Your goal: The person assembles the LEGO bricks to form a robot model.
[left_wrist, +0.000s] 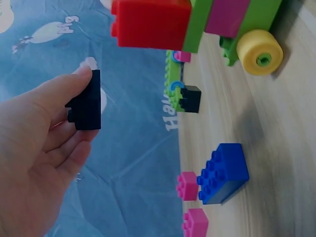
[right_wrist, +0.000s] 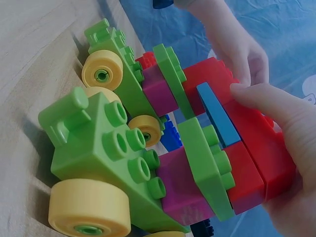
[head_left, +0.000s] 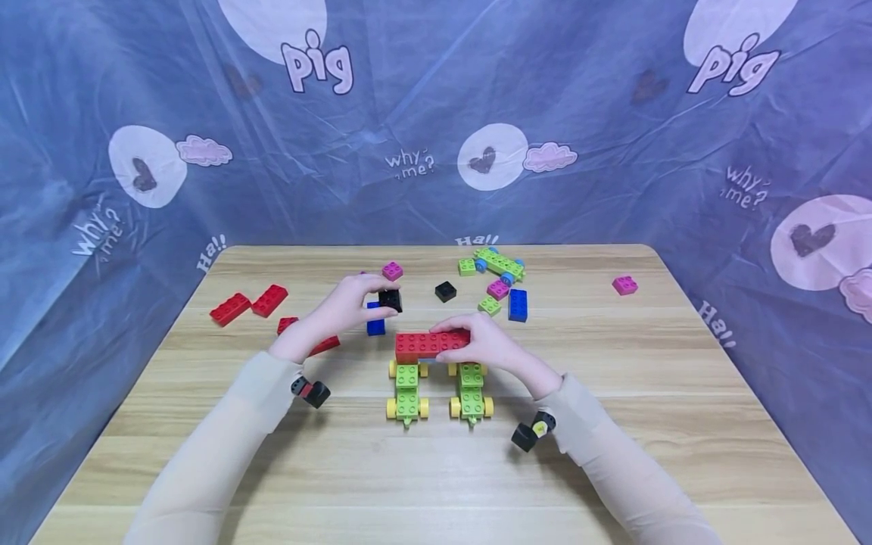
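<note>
My left hand (head_left: 356,299) pinches a black brick (head_left: 390,300) between thumb and fingers, raised above the table; its studs face the palm in the left wrist view. My right hand (head_left: 485,344) grips the right end of the red bricks (head_left: 415,346) on top of a built model. Below them, two green wheeled bases (right_wrist: 94,148) with yellow wheels (right_wrist: 89,207) stand side by side. Purple bricks (right_wrist: 183,185) and green plates (right_wrist: 205,168) sit between bases and red bricks. A thin blue piece (right_wrist: 217,113) shows under the red span. My right fingers are partly hidden behind the bricks.
Loose red bricks (head_left: 230,309) lie at left. A blue brick (head_left: 375,319) is beneath my left hand. Farther back are another black brick (head_left: 446,291), a green base with blue wheels (head_left: 500,265), a second blue brick (head_left: 518,306) and a pink brick (head_left: 624,284) at right.
</note>
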Demonstrator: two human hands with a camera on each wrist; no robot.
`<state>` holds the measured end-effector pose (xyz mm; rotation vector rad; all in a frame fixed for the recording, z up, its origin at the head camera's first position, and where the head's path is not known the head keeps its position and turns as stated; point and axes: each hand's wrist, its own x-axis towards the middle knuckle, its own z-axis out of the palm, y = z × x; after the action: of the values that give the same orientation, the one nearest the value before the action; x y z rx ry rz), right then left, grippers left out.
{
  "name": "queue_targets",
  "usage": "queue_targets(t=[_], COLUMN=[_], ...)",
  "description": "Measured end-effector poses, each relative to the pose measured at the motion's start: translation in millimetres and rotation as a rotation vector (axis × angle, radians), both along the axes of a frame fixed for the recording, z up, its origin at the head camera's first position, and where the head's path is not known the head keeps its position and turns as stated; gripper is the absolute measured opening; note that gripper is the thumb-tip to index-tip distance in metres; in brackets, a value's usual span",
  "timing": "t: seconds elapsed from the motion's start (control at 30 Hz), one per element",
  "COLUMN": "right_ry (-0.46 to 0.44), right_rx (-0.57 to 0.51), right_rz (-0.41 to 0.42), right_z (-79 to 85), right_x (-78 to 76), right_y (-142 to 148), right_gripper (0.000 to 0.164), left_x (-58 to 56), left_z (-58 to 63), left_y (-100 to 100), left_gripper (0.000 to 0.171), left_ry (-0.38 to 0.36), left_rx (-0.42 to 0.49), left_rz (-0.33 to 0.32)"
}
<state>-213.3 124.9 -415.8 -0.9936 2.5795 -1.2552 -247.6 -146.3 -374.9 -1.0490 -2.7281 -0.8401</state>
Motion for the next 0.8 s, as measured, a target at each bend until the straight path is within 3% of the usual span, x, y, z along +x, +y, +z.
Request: queue_targets(t=[0.23,0.4,0.8], right_ry=[-0.011,-0.023,-0.022], right_rx=[-0.001,-0.011,-0.011], right_rz=[-0.006,-0.004,-0.013], right_z=[0.6,1.2,-0.6], right_x=[0.8,1.7,1.1], right_y=[0,-1,0], right_gripper=[0.041,0.042,0.041], left_x=[16.3,24.3,36.1], left_z=[5.5,3.3,-2.8], left_y=[0,0,1], left_gripper=[0.045,0.041,0.040], left_ry=[-0.021,0.006,-0.057], left_rx=[0.019,0.016,0.015], left_rz=[-0.010,-0.046,-0.113])
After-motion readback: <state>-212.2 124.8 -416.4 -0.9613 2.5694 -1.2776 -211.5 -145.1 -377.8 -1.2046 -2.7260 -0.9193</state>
